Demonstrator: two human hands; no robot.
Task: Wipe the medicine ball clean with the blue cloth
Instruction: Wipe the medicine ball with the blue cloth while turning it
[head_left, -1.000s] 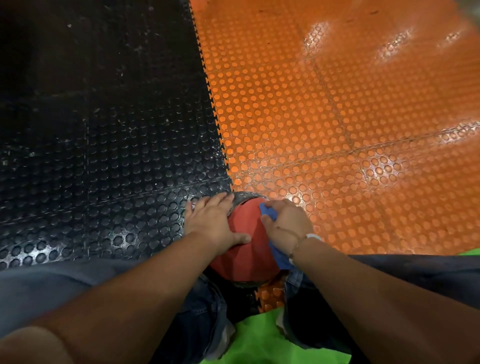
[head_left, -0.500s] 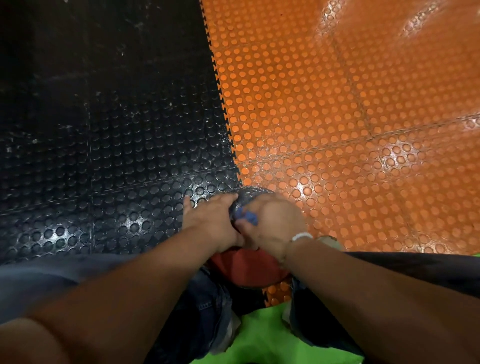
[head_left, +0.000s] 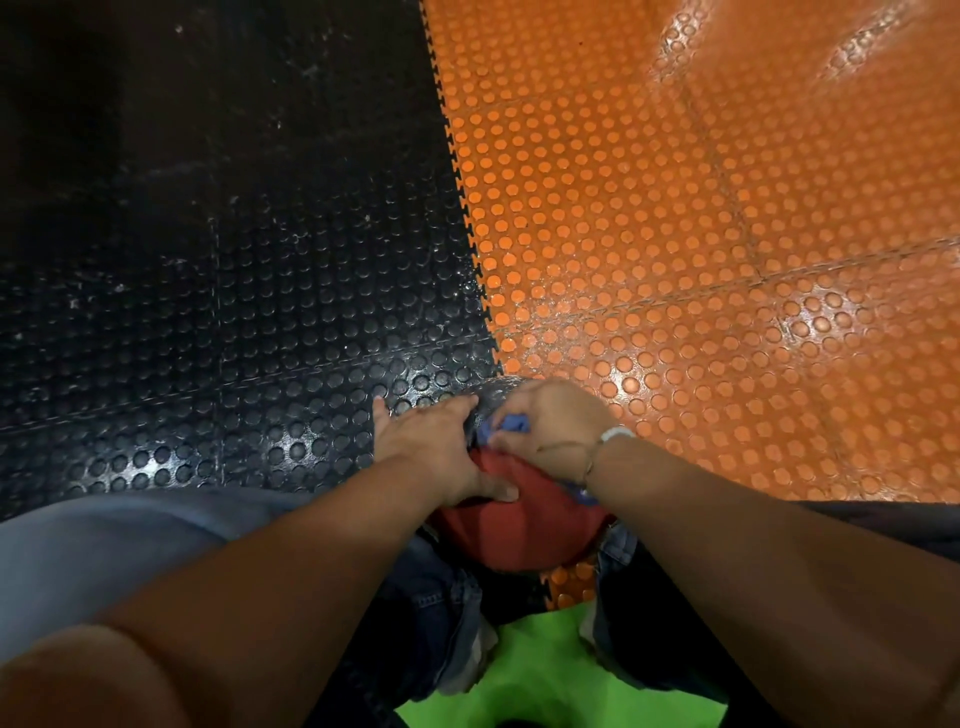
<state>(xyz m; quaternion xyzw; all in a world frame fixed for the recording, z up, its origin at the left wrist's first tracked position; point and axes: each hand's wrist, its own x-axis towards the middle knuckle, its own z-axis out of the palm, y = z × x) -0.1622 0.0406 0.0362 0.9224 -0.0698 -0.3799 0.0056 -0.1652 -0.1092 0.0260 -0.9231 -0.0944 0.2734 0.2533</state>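
Floor of studded tiles: black tiles (head_left: 208, 260) filled the left of the frame and orange tiles (head_left: 675, 208) the right, meeting at a toothed seam. The medicine ball (head_left: 524, 530), red with a grey upper panel, sat at lower centre between legs in jeans (head_left: 441, 623). The left hand (head_left: 436, 452) lay flat on the ball's left side, fingers straight, thumb on the red panel. The right hand (head_left: 556, 426) pressed on the ball's top, fingers curled round the blue cloth (head_left: 506, 428). A white band (head_left: 615, 432) circled the right wrist
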